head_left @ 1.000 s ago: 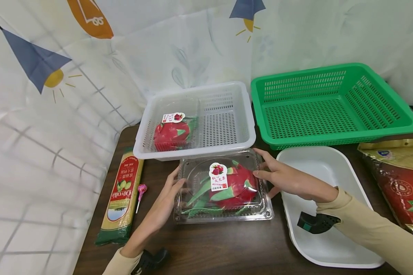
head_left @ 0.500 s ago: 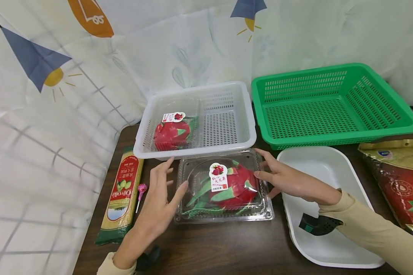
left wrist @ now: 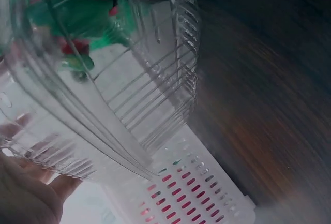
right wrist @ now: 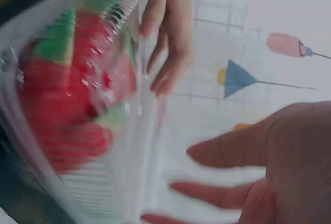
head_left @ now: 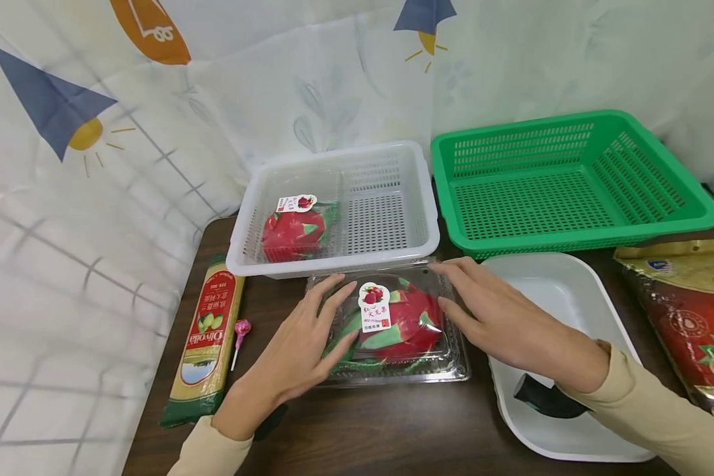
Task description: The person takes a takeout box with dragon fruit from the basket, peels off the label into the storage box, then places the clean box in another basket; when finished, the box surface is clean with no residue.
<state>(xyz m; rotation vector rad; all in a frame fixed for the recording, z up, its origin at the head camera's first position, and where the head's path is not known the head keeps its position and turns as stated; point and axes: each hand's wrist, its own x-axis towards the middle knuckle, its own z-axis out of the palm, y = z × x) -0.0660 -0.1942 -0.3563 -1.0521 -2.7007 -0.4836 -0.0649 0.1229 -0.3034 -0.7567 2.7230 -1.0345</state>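
A clear plastic clamshell box point(head_left: 404, 378) with a white label point(head_left: 373, 307) lies on the table before me. Through its lid a red-and-green dragon fruit point(head_left: 413, 324) shows, also visible in the right wrist view as the red fruit point(right wrist: 77, 79). My left hand point(head_left: 297, 344) is over the box's left part, fingers spread and fairly straight. Whether they touch the lid is unclear. At the right edge is my right hand point(head_left: 512, 317), its fingers extended by the far right corner. In the right wrist view, my right hand point(right wrist: 289, 167) has separated fingers, apart from the box wall.
Behind stands a white basket point(head_left: 333, 266) holding another boxed dragon fruit point(head_left: 297, 231). A green basket point(head_left: 571, 237) is at back right, a white tray point(head_left: 577, 430) at right. A spaghetti packet point(head_left: 205, 337) and pink lollipop point(head_left: 242, 327) lie left. At far right is a red-gold bag point(head_left: 684, 317).
My left hand has come off the box's left side, lifted, then moved right over the lid. The right hand has risen slightly, its grip on the right side released. The box stays put.
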